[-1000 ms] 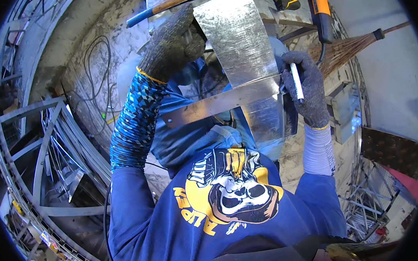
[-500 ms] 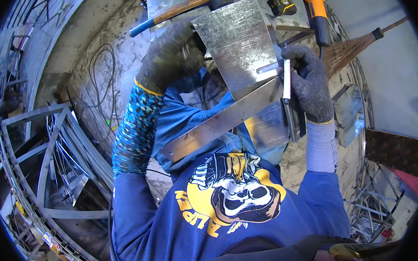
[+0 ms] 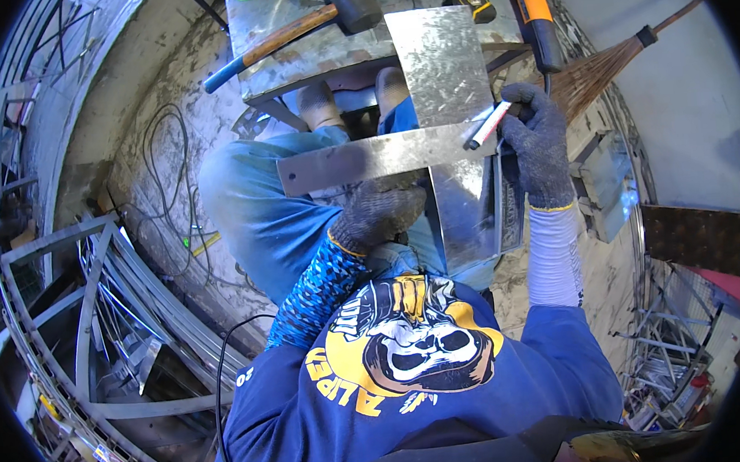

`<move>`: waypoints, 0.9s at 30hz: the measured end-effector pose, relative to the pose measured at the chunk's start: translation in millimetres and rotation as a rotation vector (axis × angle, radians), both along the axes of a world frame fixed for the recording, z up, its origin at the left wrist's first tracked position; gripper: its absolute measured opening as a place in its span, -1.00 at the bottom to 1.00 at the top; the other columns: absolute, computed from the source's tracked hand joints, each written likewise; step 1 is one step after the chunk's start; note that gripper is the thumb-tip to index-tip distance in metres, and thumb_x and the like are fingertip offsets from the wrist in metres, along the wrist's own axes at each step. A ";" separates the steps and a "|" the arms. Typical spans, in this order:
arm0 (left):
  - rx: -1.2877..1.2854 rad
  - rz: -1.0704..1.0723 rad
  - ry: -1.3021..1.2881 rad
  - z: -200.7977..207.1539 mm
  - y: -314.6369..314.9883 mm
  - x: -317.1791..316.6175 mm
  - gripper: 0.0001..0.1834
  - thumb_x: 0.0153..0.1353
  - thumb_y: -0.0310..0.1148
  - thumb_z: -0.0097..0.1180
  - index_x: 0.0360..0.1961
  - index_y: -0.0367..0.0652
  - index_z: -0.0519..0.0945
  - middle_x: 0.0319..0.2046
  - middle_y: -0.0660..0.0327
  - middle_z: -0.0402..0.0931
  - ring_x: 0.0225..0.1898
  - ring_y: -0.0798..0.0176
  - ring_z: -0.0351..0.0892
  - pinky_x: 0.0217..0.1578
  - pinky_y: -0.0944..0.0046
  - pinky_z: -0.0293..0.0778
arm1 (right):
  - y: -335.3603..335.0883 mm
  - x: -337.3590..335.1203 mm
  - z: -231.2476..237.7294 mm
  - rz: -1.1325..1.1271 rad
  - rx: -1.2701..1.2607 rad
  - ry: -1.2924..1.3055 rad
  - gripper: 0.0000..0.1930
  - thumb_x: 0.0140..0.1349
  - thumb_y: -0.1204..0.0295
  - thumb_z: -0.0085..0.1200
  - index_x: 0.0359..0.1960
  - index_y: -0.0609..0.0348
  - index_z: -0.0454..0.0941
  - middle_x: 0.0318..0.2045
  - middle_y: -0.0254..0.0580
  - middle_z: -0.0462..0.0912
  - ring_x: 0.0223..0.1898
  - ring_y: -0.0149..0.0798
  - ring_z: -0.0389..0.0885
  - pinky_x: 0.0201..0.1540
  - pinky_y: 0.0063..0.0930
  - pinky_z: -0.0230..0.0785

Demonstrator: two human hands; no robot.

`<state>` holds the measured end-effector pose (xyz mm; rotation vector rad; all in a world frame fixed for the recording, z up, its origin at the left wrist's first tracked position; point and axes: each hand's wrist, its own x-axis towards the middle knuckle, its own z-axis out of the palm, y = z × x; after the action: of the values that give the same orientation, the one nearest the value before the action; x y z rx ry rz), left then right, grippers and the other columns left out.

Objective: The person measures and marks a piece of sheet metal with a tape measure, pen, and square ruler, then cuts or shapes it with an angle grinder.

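Observation:
A long shiny metal sheet [image 3: 440, 66] slants from the workbench edge down to my lap. Across it lies a flat metal strip [image 3: 340, 162] with a small hole at its left end. My right hand [image 3: 541, 140], in a dark knit glove, pinches a white marker [image 3: 491, 125] over the strip's right end, its dark tip pointing down and left. Just below the strip is my left hand [image 3: 377, 215], also gloved, fingers curled next to the sheet's left edge. Whatever its fingers close on, if anything, is hidden.
On the metal workbench [image 3: 279, 67] lie a mallet [image 3: 290, 34] with a wooden handle, a tape measure [image 3: 476, 4] and an orange angle grinder [image 3: 534, 9]. A straw broom [image 3: 602, 73] leans at the right. Cables [image 3: 149, 151] and metal frames [image 3: 78, 308] occupy the left side.
My left hand has come down from the sheet's upper left to below the strip. The strip now lies more level across the sheet. The marker has tilted, its tip moving left and up.

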<state>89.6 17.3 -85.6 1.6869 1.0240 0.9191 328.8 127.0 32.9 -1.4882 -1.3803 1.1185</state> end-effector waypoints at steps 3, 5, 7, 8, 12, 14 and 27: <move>-0.246 0.029 -0.462 -6.6 2.8 17.8 -0.68 0.46 -0.36 0.03 0.14 -0.29 0.59 0.01 0.09 0.65 0.05 0.17 0.62 0.08 0.14 0.58 | -2.1 -2.9 6.8 0.035 -0.003 0.035 -0.67 0.20 0.66 0.12 0.02 0.28 0.53 -0.28 -0.25 0.65 -0.33 -0.48 0.62 -0.27 -0.57 0.48; -0.636 0.013 -1.350 4.8 9.2 28.3 -0.63 0.47 -0.35 0.03 0.19 -0.32 0.54 0.04 0.05 0.63 0.05 0.11 0.63 0.09 0.09 0.58 | -5.9 -9.6 10.8 0.028 -0.029 0.084 -0.69 0.21 0.65 0.12 0.02 0.28 0.54 -0.29 -0.26 0.65 -0.33 -0.48 0.62 -0.28 -0.57 0.48; -0.706 0.108 -1.322 25.3 17.3 34.1 -0.48 0.44 -0.31 0.11 0.32 -0.34 0.40 0.15 -0.02 0.56 0.09 0.09 0.62 0.13 0.13 0.56 | -11.9 -15.9 12.6 0.114 0.036 0.066 -0.69 0.24 0.65 0.11 0.03 0.28 0.52 -0.27 -0.24 0.65 -0.30 -0.48 0.62 -0.26 -0.56 0.50; -0.591 0.139 -1.061 35.5 22.3 33.2 -0.33 0.40 -0.28 0.18 0.43 -0.35 0.29 0.24 -0.07 0.51 0.13 0.09 0.61 0.16 0.18 0.55 | -14.4 -18.8 11.9 0.096 -0.001 0.049 -0.69 0.24 0.65 0.11 0.03 0.28 0.52 -0.27 -0.24 0.65 -0.30 -0.48 0.62 -0.26 -0.56 0.50; -0.664 0.135 -1.044 56.5 44.6 29.0 -0.29 0.39 -0.22 0.21 0.44 -0.35 0.29 0.28 -0.08 0.47 0.19 0.08 0.58 0.21 0.15 0.53 | -19.7 -29.9 -1.8 0.138 0.118 -0.041 -0.64 0.25 0.66 0.14 0.09 0.30 0.46 -0.14 -0.14 0.61 -0.24 -0.41 0.63 -0.18 -0.50 0.56; -0.762 0.128 -1.111 54.0 51.1 28.2 -0.32 0.40 -0.25 0.18 0.43 -0.35 0.29 0.28 -0.10 0.46 0.22 0.06 0.57 0.23 0.12 0.52 | -18.3 -33.1 -9.2 0.085 0.154 -0.114 -0.61 0.24 0.67 0.15 0.12 0.29 0.44 -0.07 -0.09 0.58 -0.17 -0.36 0.63 -0.15 -0.48 0.57; -0.612 0.093 -0.898 -11.6 53.7 28.0 -0.31 0.45 -0.16 0.04 0.43 -0.43 0.25 0.34 -0.20 0.36 0.35 -0.07 0.43 0.34 0.03 0.41 | -18.6 -8.5 -43.0 -0.265 0.389 0.072 -0.56 0.17 0.67 0.31 0.08 0.31 0.46 -0.06 -0.14 0.56 -0.07 -0.34 0.58 0.10 -0.43 0.48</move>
<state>117.6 71.0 -97.2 0.5966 0.6477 1.1157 320.3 108.4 -10.1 -1.2867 -1.2249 0.6854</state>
